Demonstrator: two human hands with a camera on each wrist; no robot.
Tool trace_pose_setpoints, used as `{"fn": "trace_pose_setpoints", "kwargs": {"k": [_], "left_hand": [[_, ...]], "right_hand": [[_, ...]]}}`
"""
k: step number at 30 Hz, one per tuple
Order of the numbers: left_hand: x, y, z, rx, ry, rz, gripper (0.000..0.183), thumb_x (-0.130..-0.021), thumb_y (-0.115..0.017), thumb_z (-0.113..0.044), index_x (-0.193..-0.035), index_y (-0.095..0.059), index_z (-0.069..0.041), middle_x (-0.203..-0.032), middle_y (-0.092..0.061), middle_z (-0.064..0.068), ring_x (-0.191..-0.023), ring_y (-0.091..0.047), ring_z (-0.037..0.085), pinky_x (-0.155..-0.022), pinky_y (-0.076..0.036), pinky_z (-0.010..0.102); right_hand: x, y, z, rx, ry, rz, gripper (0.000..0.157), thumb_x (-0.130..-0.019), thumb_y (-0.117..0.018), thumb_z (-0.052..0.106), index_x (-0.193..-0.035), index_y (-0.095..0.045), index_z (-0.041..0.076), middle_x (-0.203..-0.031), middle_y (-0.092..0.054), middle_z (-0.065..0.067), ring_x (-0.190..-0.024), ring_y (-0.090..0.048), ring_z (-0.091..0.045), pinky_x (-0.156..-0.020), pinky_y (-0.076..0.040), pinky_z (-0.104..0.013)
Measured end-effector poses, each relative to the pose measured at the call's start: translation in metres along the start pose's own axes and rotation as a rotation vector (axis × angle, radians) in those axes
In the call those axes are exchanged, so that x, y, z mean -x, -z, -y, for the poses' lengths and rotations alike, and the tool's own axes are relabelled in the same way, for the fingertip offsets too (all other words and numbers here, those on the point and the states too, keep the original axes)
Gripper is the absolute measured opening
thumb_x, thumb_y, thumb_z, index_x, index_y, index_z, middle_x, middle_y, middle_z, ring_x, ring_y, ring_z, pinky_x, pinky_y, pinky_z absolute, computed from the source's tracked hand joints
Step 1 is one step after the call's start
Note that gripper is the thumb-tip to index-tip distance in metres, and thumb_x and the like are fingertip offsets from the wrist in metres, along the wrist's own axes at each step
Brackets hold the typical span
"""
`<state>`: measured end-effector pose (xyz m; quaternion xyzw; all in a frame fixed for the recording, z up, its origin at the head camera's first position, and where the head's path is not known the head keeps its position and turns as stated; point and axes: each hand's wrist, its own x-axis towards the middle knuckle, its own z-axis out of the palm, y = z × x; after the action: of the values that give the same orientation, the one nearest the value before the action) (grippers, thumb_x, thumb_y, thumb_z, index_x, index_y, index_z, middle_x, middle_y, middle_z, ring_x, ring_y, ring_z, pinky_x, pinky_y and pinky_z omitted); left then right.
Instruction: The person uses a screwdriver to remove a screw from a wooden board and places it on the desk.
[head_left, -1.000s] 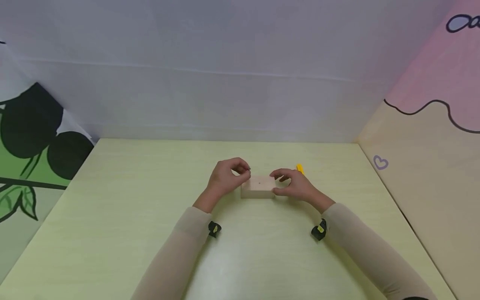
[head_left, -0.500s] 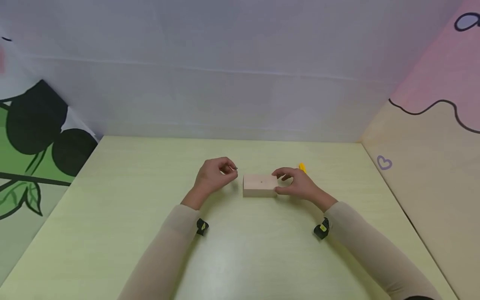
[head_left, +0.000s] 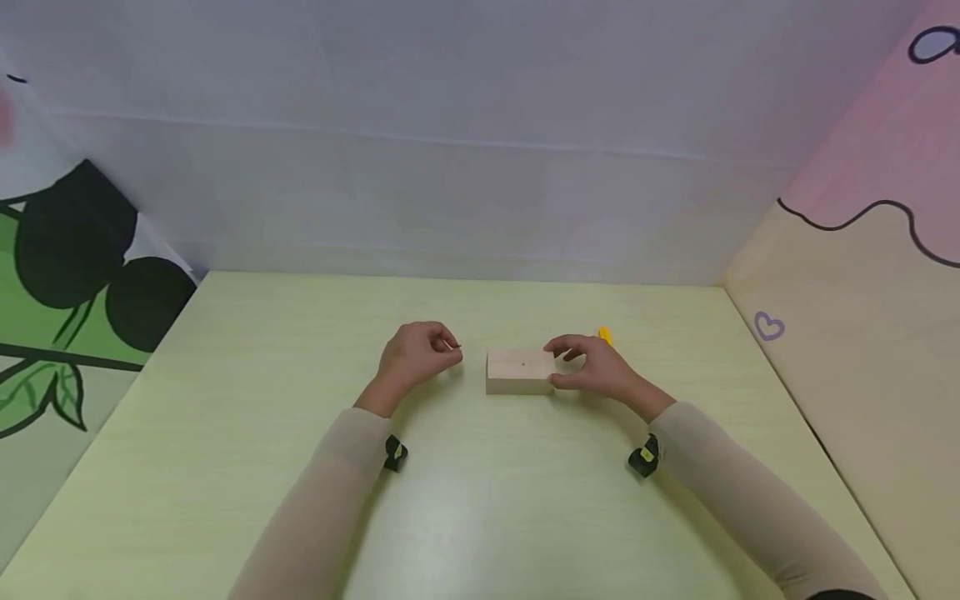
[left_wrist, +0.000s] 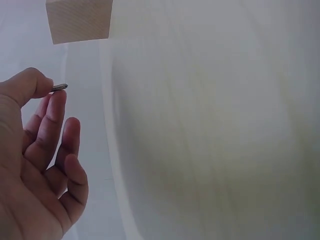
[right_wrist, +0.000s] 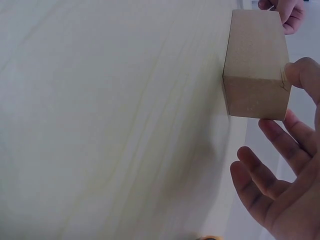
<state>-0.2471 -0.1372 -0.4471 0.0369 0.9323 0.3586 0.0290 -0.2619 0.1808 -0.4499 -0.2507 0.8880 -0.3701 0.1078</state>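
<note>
A pale wooden block [head_left: 521, 372] lies on the table with a small dark spot in its top face. My right hand [head_left: 596, 367] holds the block's right end, thumb on the near side and fingertips at the far side. In the right wrist view the thumb presses the block [right_wrist: 255, 65] near an edge while the lower fingers spread loosely. Left of the block, my left hand [head_left: 418, 358] pinches a short, thin metal piece [left_wrist: 59, 87] with a tapered tip between thumb and index finger. Its rear part is hidden in the pinch. The other left fingers curl loosely.
Behind the right hand lies a yellow object [head_left: 605, 335], partly hidden. The pale table [head_left: 465, 500] meets a grey-white backdrop [head_left: 465, 208] at its far edge. A painted panel [head_left: 847, 375] stands along the right side, and another printed panel rises at the left.
My left hand has drawn away leftward from the block, carrying the small metal piece, and dipped slightly. The right hand stays at the block's right end. The view shifted a little.
</note>
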Motion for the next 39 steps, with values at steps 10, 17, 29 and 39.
{"fn": "trace_pose_setpoints", "kwargs": {"k": [10, 17, 29, 39], "left_hand": [[-0.001, 0.0035, 0.0022, -0.112, 0.12, 0.084, 0.016, -0.079, -0.07, -0.038, -0.082, -0.07, -0.023, -0.081, -0.068, -0.006, -0.071, -0.059, 0.014, -0.061, -0.044, 0.028], [0.0003, 0.0011, 0.0025, -0.182, 0.234, 0.089, 0.016, -0.078, -0.071, -0.035, -0.074, -0.069, -0.02, -0.078, -0.066, -0.005, -0.066, -0.056, 0.013, -0.056, -0.041, 0.027], [0.0002, -0.001, 0.0016, -0.15, 0.247, 0.102, 0.013, -0.078, -0.074, -0.03, -0.077, -0.069, -0.018, -0.082, -0.066, -0.002, -0.072, -0.057, 0.016, -0.058, -0.042, 0.027], [-0.0004, 0.0005, -0.0005, -0.167, 0.189, 0.14, 0.013, -0.076, -0.074, -0.029, -0.086, -0.07, -0.022, -0.085, -0.066, -0.005, -0.079, -0.059, 0.015, -0.066, -0.044, 0.029]], "right_hand": [[-0.0004, -0.0005, -0.0016, 0.008, 0.0, -0.005, 0.043, -0.079, -0.078, 0.025, -0.119, -0.064, 0.017, -0.119, -0.064, -0.006, -0.105, -0.063, -0.029, -0.089, -0.051, -0.045], [-0.0005, -0.0027, -0.0023, -0.011, 0.001, -0.008, 0.042, -0.079, -0.078, 0.024, -0.119, -0.065, 0.017, -0.118, -0.065, -0.005, -0.105, -0.063, -0.028, -0.089, -0.051, -0.044], [-0.0002, -0.0008, -0.0017, -0.009, 0.003, -0.003, 0.043, -0.08, -0.078, 0.026, -0.12, -0.064, 0.017, -0.117, -0.064, -0.007, -0.106, -0.062, -0.03, -0.09, -0.051, -0.046], [0.0011, -0.0001, -0.0022, -0.011, -0.007, -0.015, 0.042, -0.079, -0.078, 0.024, -0.118, -0.065, 0.018, -0.114, -0.065, -0.005, -0.104, -0.063, -0.028, -0.089, -0.051, -0.045]]}}
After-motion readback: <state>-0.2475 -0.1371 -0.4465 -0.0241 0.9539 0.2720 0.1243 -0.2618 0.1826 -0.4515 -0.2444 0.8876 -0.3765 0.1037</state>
